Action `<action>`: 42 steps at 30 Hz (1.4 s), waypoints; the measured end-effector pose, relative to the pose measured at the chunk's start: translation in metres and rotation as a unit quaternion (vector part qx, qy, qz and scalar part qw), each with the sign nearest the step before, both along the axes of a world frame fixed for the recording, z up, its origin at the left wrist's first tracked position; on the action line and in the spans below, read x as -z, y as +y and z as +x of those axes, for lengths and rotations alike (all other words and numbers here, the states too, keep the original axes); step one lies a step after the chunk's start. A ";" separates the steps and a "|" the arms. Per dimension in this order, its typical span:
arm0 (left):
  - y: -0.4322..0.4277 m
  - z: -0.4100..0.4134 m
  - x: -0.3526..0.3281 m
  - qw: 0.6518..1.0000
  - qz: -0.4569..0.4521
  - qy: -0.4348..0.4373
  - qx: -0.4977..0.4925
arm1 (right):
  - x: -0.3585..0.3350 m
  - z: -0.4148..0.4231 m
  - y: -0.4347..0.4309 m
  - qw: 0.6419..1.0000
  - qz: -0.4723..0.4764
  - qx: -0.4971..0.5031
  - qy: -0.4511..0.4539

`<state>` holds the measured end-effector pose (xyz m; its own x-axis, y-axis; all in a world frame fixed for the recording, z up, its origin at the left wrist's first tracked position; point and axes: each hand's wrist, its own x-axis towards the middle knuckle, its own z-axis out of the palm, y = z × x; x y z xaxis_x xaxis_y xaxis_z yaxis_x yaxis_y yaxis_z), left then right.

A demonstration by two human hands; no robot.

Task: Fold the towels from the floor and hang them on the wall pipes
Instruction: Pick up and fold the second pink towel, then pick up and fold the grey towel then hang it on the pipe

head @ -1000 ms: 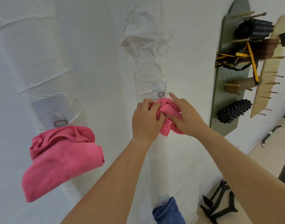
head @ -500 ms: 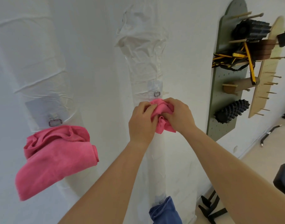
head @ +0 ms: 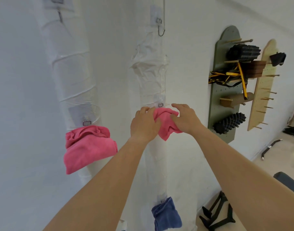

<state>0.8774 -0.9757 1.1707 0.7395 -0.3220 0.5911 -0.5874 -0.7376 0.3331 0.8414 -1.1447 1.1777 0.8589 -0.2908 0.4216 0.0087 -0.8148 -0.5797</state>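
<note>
A small pink towel (head: 166, 125) is bunched against the right wrapped wall pipe (head: 153, 80), just under a metal hook clip (head: 160, 105). My left hand (head: 145, 125) grips the towel's left side. My right hand (head: 186, 120) presses on its right side with the fingers partly spread over the cloth. Another pink towel (head: 88, 145) hangs folded from the clip on the left wrapped pipe (head: 71, 69). A blue towel (head: 166, 215) hangs lower on the right pipe.
A green pegboard (head: 224, 90) on the wall to the right carries black foam rollers, yellow-black straps and a cork roller. A pale wooden pegboard (head: 261, 90) stands beside it. Black push-up stands (head: 216, 215) lie on the floor below. An upper hook (head: 160, 29) hangs empty.
The view tilted upward, showing the upper hooks. Both hands stayed on the small pink towel, bunching it closer under the clip; my right fingers spread over its top.
</note>
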 end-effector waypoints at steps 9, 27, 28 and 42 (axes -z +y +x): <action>0.082 -0.072 -0.025 0.999 0.029 -0.011 -0.005 | -0.028 -0.074 0.090 0.997 -0.050 -0.017 0.055; 0.517 -0.287 0.076 0.985 0.048 0.050 -0.161 | 0.063 -0.245 0.510 0.959 -0.168 -0.198 0.113; 0.542 -0.296 0.088 0.981 0.049 0.070 -0.176 | 0.073 -0.251 0.536 0.951 -0.180 -0.215 0.128; 0.793 -0.440 0.398 0.825 0.053 0.425 -0.368 | 0.383 -0.278 0.802 0.794 -0.234 -0.441 0.346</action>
